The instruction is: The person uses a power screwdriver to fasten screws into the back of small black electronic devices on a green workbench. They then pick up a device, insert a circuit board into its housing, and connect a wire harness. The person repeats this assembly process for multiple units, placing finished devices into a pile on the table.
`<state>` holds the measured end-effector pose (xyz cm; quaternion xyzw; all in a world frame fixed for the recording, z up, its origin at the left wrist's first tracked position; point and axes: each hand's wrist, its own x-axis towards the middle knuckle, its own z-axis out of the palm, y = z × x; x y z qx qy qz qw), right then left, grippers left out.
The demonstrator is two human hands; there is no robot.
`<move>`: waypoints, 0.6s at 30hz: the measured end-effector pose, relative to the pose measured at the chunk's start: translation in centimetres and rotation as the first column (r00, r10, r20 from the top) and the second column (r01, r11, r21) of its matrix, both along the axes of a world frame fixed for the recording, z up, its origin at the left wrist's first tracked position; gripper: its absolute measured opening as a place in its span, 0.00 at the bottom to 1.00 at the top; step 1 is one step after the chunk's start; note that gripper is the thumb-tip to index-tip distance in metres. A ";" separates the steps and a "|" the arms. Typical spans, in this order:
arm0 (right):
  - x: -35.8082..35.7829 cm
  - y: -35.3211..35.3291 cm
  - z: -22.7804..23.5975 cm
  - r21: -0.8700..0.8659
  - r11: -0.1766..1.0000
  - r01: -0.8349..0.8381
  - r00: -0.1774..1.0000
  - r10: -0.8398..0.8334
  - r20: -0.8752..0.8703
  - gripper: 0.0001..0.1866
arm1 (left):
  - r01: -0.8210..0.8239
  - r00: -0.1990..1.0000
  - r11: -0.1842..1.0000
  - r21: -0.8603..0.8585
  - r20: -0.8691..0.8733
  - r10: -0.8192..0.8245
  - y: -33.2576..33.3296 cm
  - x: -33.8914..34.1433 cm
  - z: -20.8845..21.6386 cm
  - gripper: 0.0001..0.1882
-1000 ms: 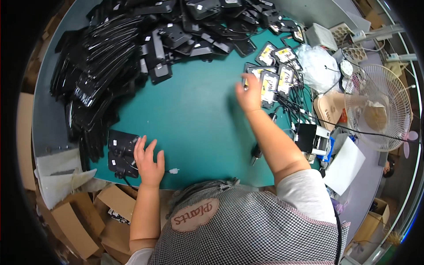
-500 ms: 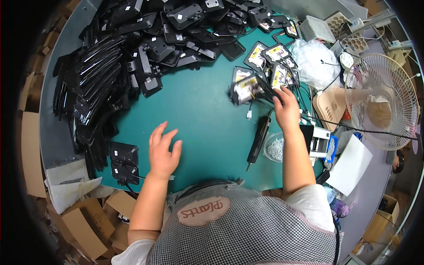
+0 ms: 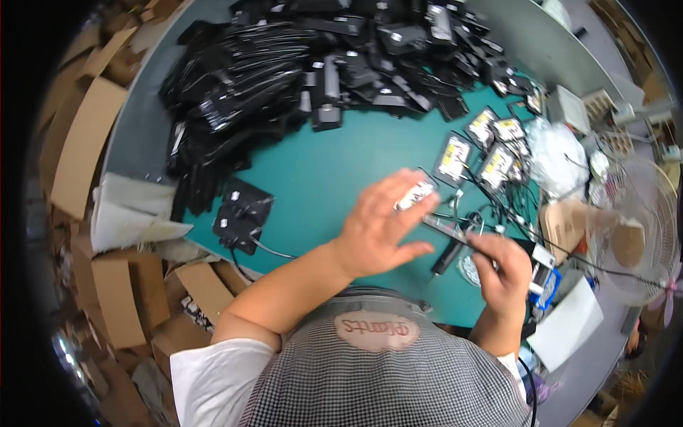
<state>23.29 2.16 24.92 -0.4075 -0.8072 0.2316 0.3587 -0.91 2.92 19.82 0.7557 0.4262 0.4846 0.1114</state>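
Head view looks down on a green table [image 3: 320,178]. The left hand [image 3: 380,228] lies with fingers spread flat over a small black pack with a pale label [image 3: 415,193], pressing it to the tabletop. The right hand [image 3: 506,274] is closed around the pack's thin edge just beside it. A black screwdriver [image 3: 448,256] lies between the hands. Heaped black packs [image 3: 284,64] fill the far side.

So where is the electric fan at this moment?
In the head view the fan stands at the far right, off the green table, beyond the right hand and beside the white plastic bag.
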 end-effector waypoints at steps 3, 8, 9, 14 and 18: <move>-0.2 -2.4 -0.7 -0.207 0.972 -0.107 0.922 0.019 -0.387 0.25 | 0.177 0.983 0.962 -0.206 0.088 -0.162 -1.5 -2.1 0.8 0.17; -5.0 -1.9 -2.4 -0.438 0.772 -0.460 0.665 -0.027 -0.746 0.49 | 0.313 0.886 0.808 -0.499 0.460 -0.060 -3.5 -4.3 1.7 0.12; -5.5 -3.1 -2.9 -0.486 0.734 -0.474 0.683 -0.042 -0.729 0.44 | 0.315 0.909 0.801 -0.509 0.404 -0.101 -3.6 -4.7 1.7 0.11; -7.7 -3.9 -4.0 -0.550 0.743 -0.381 0.646 -0.211 -0.733 0.25 | 0.246 0.922 0.734 -0.633 0.387 0.025 -1.2 -8.1 2.7 0.17; -7.3 -3.8 -3.6 -0.572 0.794 -0.204 0.641 -0.333 -0.692 0.23 | -0.187 0.948 0.865 -0.465 0.146 0.283 6.6 -15.3 4.9 0.16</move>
